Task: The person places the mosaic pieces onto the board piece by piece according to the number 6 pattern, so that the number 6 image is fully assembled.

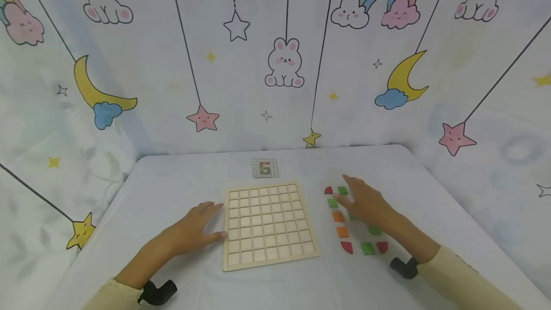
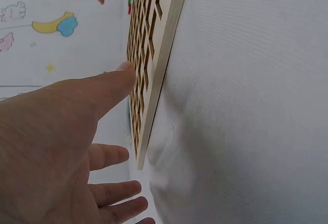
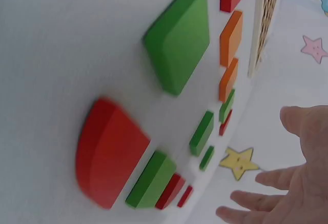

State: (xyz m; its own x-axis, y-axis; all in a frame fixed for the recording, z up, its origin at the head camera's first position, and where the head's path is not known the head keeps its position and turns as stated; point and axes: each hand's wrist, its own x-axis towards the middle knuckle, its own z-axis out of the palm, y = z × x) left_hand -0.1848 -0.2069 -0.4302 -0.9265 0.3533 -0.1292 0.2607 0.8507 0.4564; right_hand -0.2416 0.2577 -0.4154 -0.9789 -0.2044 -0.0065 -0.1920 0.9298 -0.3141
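Observation:
A pale wooden grid board (image 1: 268, 229) lies on the white-covered table with its square cells bare. My left hand (image 1: 193, 228) is at the board's left edge, thumb and fingers spread and fingertips right at the rim. Over the pieces right of the board hovers my right hand (image 1: 363, 202), fingers loosely extended, nothing in its grasp. Beneath and around it lie green squares (image 1: 367, 248), orange squares (image 1: 342, 232) and red rounded-corner pieces (image 1: 346, 247). In the right wrist view, a green square (image 3: 179, 39) and a red rounded piece (image 3: 110, 155) lie nearest the camera; some pieces are partly hidden in the head view.
Behind the board lies a small gridded card (image 1: 265, 168) with a coloured figure resembling a 6 or G. A patterned cloth backdrop (image 1: 241, 85) rises at the table's back and sides. Black wrist devices (image 1: 158, 293) are at both wrists.

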